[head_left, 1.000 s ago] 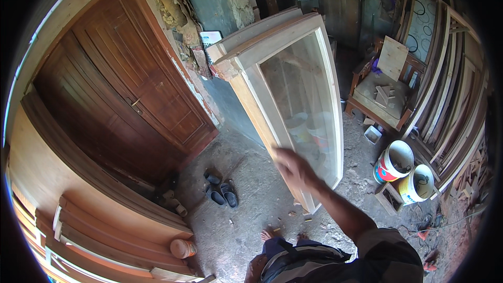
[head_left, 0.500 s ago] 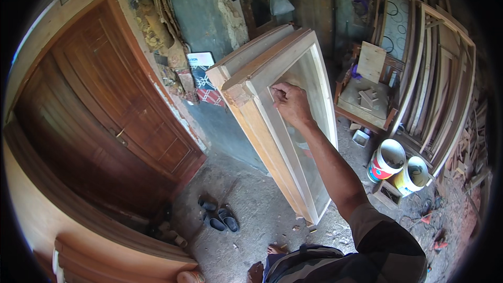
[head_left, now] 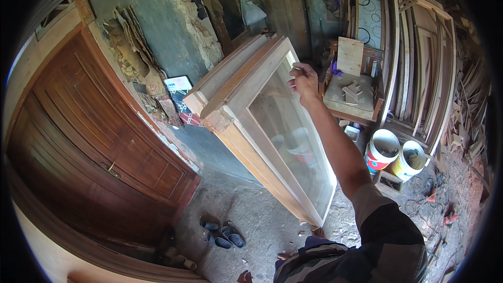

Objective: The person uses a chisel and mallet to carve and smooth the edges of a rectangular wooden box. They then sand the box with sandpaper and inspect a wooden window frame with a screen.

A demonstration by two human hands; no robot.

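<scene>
A pale wooden window frame with a glass pane (head_left: 285,120) stands upright, tilted in view, in front of me. Behind it, a second wooden frame (head_left: 217,73) leans close alongside. My right hand (head_left: 305,81) is at the upper right part of the front frame, by the inner edge where wood meets glass. Its fingers are bent and drawn together; anything small between them is hidden. The glass carries a faint reflection of buckets. My left hand is outside the picture.
A brown panelled door (head_left: 99,141) fills the left side. Black sandals (head_left: 225,237) lie on the concrete floor. To the right stand a white bucket (head_left: 383,147), a yellow-sided bucket (head_left: 409,160), a wooden chair (head_left: 348,97) holding wood scraps, and leaning timber frames (head_left: 419,68). Cables (head_left: 427,207) lie nearby.
My right hand has moved from the frame's near left corner along its top toward the upper right corner. The whole view has shifted, with door and frames sitting further left.
</scene>
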